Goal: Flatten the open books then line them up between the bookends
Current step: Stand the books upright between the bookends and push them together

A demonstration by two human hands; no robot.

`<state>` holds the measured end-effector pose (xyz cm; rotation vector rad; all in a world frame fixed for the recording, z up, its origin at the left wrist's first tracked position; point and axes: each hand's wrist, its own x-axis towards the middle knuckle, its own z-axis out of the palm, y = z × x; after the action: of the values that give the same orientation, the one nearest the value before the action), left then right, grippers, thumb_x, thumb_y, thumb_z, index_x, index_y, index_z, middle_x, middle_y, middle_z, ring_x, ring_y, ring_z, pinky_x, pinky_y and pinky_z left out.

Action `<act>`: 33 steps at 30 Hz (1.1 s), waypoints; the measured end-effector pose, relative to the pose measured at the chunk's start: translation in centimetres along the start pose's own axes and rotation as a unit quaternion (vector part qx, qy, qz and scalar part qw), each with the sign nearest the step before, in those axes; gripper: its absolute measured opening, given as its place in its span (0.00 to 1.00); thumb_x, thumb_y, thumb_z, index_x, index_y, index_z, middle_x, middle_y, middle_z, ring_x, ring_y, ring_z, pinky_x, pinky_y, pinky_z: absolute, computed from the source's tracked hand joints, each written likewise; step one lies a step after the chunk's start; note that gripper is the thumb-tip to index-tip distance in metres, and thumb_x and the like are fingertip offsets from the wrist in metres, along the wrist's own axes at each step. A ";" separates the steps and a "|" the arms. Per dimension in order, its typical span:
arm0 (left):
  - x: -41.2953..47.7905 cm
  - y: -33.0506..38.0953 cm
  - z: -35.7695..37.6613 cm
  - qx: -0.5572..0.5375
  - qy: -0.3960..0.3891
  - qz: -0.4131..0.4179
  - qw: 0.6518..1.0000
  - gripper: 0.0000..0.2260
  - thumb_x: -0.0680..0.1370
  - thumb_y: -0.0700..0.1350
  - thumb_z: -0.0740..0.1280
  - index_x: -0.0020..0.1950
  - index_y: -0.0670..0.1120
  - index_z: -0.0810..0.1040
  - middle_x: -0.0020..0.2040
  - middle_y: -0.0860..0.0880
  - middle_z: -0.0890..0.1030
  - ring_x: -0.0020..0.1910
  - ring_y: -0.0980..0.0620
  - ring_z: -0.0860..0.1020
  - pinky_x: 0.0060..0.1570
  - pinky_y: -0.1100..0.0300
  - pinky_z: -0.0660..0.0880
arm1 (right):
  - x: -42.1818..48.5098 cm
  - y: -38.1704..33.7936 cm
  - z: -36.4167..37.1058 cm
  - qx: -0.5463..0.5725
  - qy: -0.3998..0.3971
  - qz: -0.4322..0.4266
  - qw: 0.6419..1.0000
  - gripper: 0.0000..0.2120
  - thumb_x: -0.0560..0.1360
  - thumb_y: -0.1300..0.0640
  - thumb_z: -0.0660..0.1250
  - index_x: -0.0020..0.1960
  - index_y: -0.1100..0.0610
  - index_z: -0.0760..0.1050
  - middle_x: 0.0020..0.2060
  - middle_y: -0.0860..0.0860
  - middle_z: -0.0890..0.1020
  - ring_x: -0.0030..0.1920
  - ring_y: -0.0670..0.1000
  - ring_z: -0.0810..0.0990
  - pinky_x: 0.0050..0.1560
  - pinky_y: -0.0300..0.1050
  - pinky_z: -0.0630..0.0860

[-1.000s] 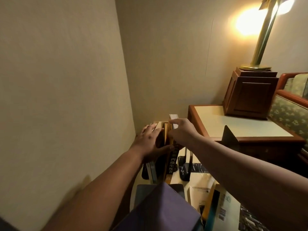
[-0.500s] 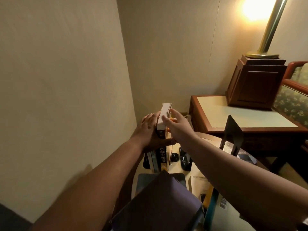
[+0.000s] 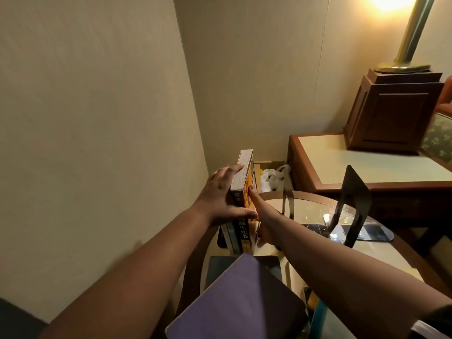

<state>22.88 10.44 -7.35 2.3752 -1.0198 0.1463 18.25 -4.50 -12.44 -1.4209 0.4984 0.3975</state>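
dim, warm yellow light comes from the lamp [image 3: 387, 2] at the top right, its glow blown out to white. the left wall [image 3: 85, 118] darkens toward the bottom. the glass table [image 3: 315, 211] shows faint glare. wide-angle distortion bends the wall corner, and the purple book [image 3: 239, 297] near the lens is soft.

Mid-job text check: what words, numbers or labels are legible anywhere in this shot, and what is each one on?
"生死书": white characters down the dark spine of the upright book. The character above looks like "藏" and is partly covered by the thumb of the left hand.
Small print at the top and foot of that spine: too small to read.
Purple book: no text shows.
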 end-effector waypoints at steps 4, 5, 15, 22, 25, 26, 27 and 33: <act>-0.3 -0.3 -0.1 -0.035 0.010 0.000 0.999 0.50 0.62 0.62 0.79 0.77 0.57 0.55 0.74 0.50 0.63 0.72 0.48 0.63 0.67 0.43 0.70 | 0.3 0.7 -0.2 0.006 -0.020 -0.025 0.999 0.42 0.71 0.22 0.50 0.79 0.42 0.52 0.76 0.61 0.62 0.72 0.70 0.63 0.64 0.72 0.68; -0.4 -0.5 -0.1 -0.043 0.011 -0.002 0.999 0.50 0.62 0.62 0.79 0.77 0.57 0.55 0.74 0.50 0.62 0.72 0.48 0.64 0.67 0.42 0.71 | 0.4 0.9 -0.2 0.002 -0.025 -0.030 0.999 0.41 0.72 0.23 0.50 0.79 0.42 0.53 0.76 0.61 0.62 0.72 0.70 0.63 0.63 0.71 0.69; -0.3 -0.6 -1.5 -0.008 -0.031 0.028 0.999 0.51 0.62 0.63 0.78 0.77 0.53 0.53 0.80 0.51 0.52 0.79 0.47 0.55 0.72 0.42 0.65 | 0.0 0.9 -0.1 0.002 -0.064 -0.061 0.996 0.37 0.75 0.29 0.53 0.79 0.44 0.53 0.75 0.59 0.63 0.72 0.69 0.64 0.59 0.67 0.70; -0.3 1.0 -2.5 0.078 -0.023 0.065 0.995 0.45 0.65 0.58 0.79 0.76 0.50 0.61 0.78 0.47 0.60 0.76 0.45 0.62 0.71 0.48 0.66 | -0.5 0.9 -0.4 -0.019 -0.076 -0.067 0.995 0.40 0.71 0.26 0.59 0.78 0.40 0.54 0.75 0.58 0.63 0.70 0.70 0.65 0.58 0.71 0.73; -0.2 2.0 -2.3 0.093 -0.025 0.046 0.994 0.44 0.65 0.56 0.79 0.76 0.47 0.62 0.78 0.47 0.61 0.76 0.47 0.61 0.73 0.47 0.65 | -0.6 0.6 -0.5 -0.024 -0.073 -0.067 0.995 0.41 0.70 0.26 0.59 0.78 0.41 0.55 0.74 0.59 0.65 0.69 0.69 0.66 0.61 0.72 0.71; -0.1 2.2 -2.3 0.100 -0.028 0.036 0.994 0.45 0.65 0.56 0.79 0.77 0.47 0.61 0.78 0.47 0.61 0.76 0.46 0.60 0.73 0.46 0.65 | -0.9 0.5 -0.5 -0.031 -0.071 -0.066 0.995 0.41 0.71 0.26 0.59 0.78 0.42 0.55 0.73 0.59 0.65 0.69 0.69 0.67 0.62 0.71 0.71; 0.0 2.2 -2.2 0.107 -0.030 0.026 0.993 0.45 0.66 0.55 0.78 0.77 0.47 0.61 0.78 0.47 0.60 0.76 0.46 0.60 0.73 0.45 0.64 | -1.1 0.4 -0.5 -0.042 -0.069 -0.066 0.995 0.40 0.72 0.27 0.58 0.78 0.44 0.56 0.73 0.60 0.66 0.70 0.69 0.67 0.62 0.70 0.71; 0.1 1.9 -2.1 0.099 -0.044 0.005 0.994 0.46 0.64 0.55 0.79 0.76 0.50 0.59 0.78 0.49 0.58 0.75 0.44 0.62 0.69 0.43 0.68 | -4.7 0.3 -2.3 -0.126 -0.048 -0.051 0.990 0.32 0.79 0.35 0.56 0.76 0.53 0.62 0.67 0.61 0.74 0.66 0.63 0.74 0.56 0.60 0.75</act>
<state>21.84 10.45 -4.73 2.5752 -1.1053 0.1530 13.99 -6.59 -10.32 -1.6557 0.3027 0.4547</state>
